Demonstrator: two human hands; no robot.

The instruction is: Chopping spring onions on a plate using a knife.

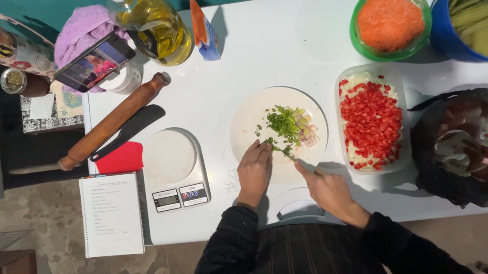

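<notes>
Chopping step: left hand point(254, 170) pins green herbs point(283, 123) on round white board point(254, 115), mid-counter near front edge; right hand point(328, 188) closed on knife point(291, 156). Next move likely needs fingertips kept off the blade.

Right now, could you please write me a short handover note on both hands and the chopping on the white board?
Left hand: fingers pressed on the green herb stems at the near edge of the round white board.
Right hand: gripping what looks like a knife, its blade barely visible, pointing toward the left fingers.
Things: a pile of chopped greens with pale sliced onion sits mid-board; the tub of diced red pepper stands just right of it, the kitchen scale just left.
Done: most greens look chopped.
Left: the short bunch under the left fingers is uncut.
</notes>
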